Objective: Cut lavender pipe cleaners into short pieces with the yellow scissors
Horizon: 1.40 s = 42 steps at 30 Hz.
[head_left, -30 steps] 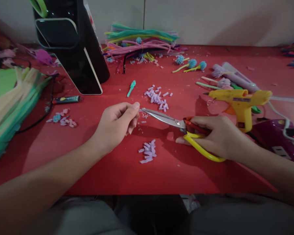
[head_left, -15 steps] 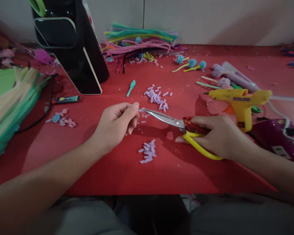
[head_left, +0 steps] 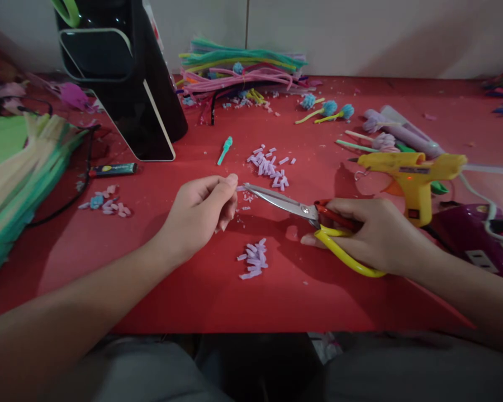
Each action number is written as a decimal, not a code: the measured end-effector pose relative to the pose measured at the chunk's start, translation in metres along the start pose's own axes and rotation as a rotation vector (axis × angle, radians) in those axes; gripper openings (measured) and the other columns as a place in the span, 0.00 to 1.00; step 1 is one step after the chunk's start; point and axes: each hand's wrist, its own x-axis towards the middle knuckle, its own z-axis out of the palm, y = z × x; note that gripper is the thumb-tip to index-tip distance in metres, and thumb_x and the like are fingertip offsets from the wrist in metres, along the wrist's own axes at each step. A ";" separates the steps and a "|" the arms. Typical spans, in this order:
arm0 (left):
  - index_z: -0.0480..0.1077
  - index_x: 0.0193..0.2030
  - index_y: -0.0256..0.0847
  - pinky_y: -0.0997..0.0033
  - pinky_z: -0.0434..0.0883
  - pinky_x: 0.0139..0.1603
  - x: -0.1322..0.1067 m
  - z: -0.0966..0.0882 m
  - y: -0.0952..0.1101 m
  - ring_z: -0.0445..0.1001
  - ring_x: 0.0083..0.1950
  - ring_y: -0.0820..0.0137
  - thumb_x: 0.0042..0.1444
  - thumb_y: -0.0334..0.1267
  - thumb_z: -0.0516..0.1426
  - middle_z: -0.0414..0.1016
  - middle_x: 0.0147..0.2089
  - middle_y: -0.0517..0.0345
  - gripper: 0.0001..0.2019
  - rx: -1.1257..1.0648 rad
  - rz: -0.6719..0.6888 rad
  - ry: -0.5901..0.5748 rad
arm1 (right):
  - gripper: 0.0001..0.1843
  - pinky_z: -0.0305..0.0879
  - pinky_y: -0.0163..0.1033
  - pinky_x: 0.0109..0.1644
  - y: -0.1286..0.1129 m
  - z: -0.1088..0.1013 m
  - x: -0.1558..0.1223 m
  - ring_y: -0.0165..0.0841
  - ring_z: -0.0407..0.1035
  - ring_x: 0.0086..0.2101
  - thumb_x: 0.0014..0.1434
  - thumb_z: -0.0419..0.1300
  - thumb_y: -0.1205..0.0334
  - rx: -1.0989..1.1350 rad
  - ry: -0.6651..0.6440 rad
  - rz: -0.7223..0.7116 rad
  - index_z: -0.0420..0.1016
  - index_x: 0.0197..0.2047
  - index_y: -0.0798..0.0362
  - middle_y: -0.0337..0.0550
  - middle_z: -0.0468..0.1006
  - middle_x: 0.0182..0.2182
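Note:
My left hand (head_left: 203,212) pinches a small purple pipe-cleaner piece (head_left: 240,188) between thumb and fingertips. Red-and-yellow handled scissors (head_left: 283,202) are gripped in my right hand (head_left: 375,231), their blade tips at the free end of that piece. Small clippings (head_left: 248,197) lie on the table beneath the tips. One heap of short purple pieces (head_left: 267,166) lies beyond the scissors, and a second purple heap (head_left: 254,259) lies nearer to me. A short green twisted stem (head_left: 224,151) rests past my left hand.
A yellow glue gun (head_left: 414,167) and a purple power strip (head_left: 469,234) sit at right. At left stand a black holder (head_left: 121,84) and a bundle of green and cream pipe cleaners (head_left: 29,178). Blue-headed stems (head_left: 329,108) and a pipe-cleaner pile (head_left: 243,67) lie at the back.
The scissors' handles have spread very slightly, the yellow one shifting a little down and right. My left hand keeps its pinch in the same place.

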 end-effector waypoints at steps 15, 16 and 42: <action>0.65 0.23 0.39 0.79 0.58 0.17 0.000 0.000 0.001 0.61 0.18 0.80 0.66 0.41 0.53 0.65 0.20 0.62 0.18 -0.016 -0.023 -0.004 | 0.36 0.47 0.37 0.25 0.002 0.001 0.002 0.28 0.48 0.24 0.43 0.62 0.24 -0.016 -0.008 0.046 0.61 0.23 0.51 0.33 0.55 0.19; 0.65 0.23 0.39 0.79 0.58 0.17 0.000 0.000 0.001 0.61 0.17 0.80 0.66 0.41 0.53 0.65 0.20 0.62 0.18 -0.020 -0.023 -0.006 | 0.36 0.47 0.37 0.25 0.003 0.001 0.002 0.28 0.48 0.25 0.43 0.62 0.24 -0.016 -0.005 0.044 0.61 0.24 0.51 0.33 0.55 0.19; 0.63 0.23 0.40 0.78 0.60 0.18 0.000 0.001 0.001 0.61 0.17 0.79 0.66 0.41 0.53 0.65 0.19 0.62 0.19 -0.044 -0.031 0.001 | 0.34 0.48 0.38 0.24 0.000 -0.001 0.000 0.29 0.47 0.23 0.45 0.63 0.26 0.019 -0.018 -0.006 0.58 0.23 0.48 0.34 0.53 0.19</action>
